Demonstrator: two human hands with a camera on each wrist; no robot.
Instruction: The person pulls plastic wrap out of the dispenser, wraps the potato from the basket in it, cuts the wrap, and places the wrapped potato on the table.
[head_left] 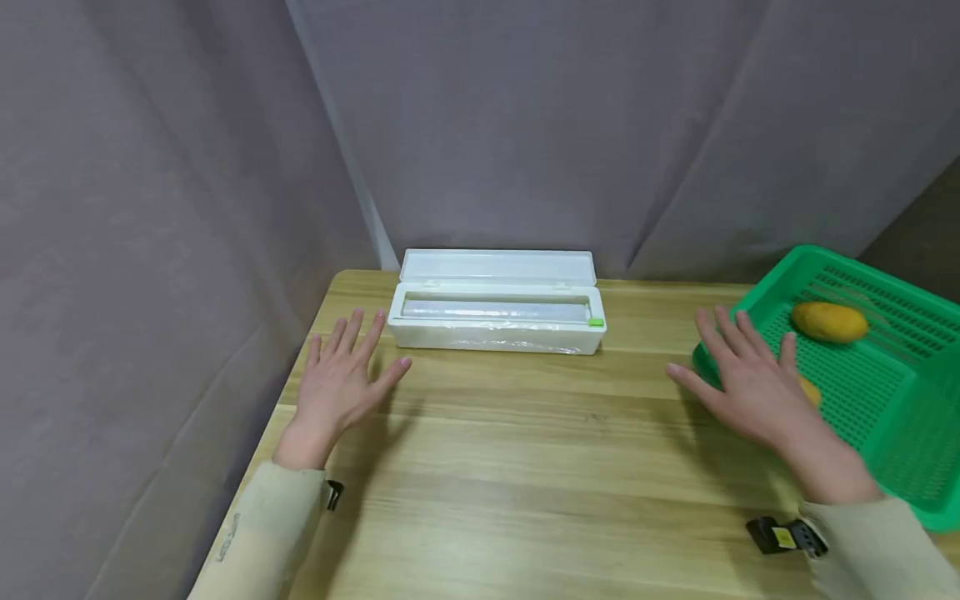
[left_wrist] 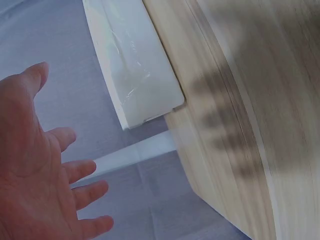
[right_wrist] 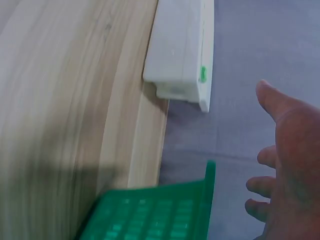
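Note:
A long white cling film dispenser (head_left: 497,337) sits at the back of the wooden table with its lid (head_left: 498,267) raised. A roll of film (head_left: 495,311) shows inside, and a small green slider (head_left: 596,322) is at its right end. My left hand (head_left: 337,392) hovers over the table to the left of the dispenser, fingers spread, holding nothing. Fingers also spread, my right hand (head_left: 757,387) is above the table by the near-left side of a green basket (head_left: 892,467), holding nothing. One yellow mango-like fruit (head_left: 830,322) lies in the basket; another (head_left: 810,391) is partly hidden behind my right hand.
Grey curtain (head_left: 525,125) hangs behind and to the left of the wooden table (head_left: 525,467). The table's left edge runs close to my left forearm. Both wrists carry black straps, and the basket takes up the right side.

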